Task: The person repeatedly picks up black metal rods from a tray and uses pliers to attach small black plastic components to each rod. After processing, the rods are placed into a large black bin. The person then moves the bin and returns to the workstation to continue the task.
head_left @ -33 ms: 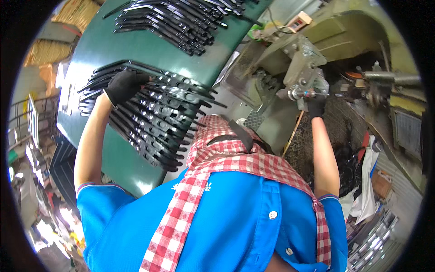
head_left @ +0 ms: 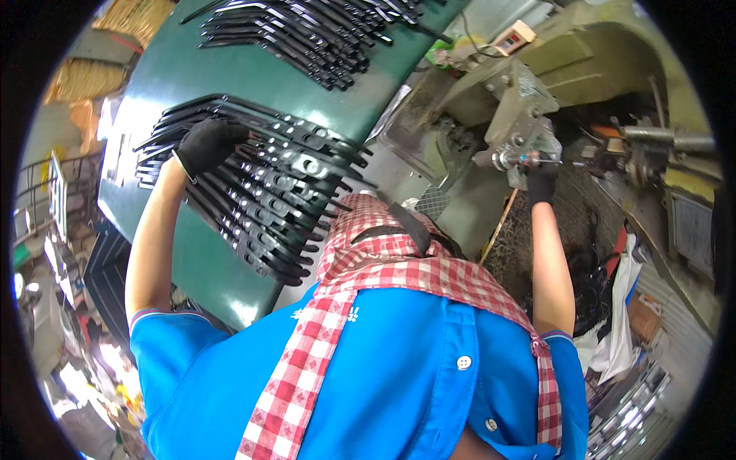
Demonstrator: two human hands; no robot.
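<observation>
My left hand (head_left: 208,147), in a black glove, is closed over the upper part of a spread of black bent metal bars (head_left: 270,198), its fingertips curled at one of them. The bars lie side by side on a green tabletop (head_left: 205,285), their flat, holed ends toward me. On the right, my right hand (head_left: 541,184), also gloved in black, reaches up to a machine's metal head (head_left: 527,138). It is beside a small shaft-like fitting (head_left: 509,159) with coloured spots. The fingers look closed there, but what they hold is hidden.
More black bent bars (head_left: 307,38) lie at the table's far end. A foot pedal (head_left: 433,202) shows low between table and machine. A control box with a red switch (head_left: 515,38) sits at the back. Metal rods and a clamp-like part (head_left: 636,162) stand at right.
</observation>
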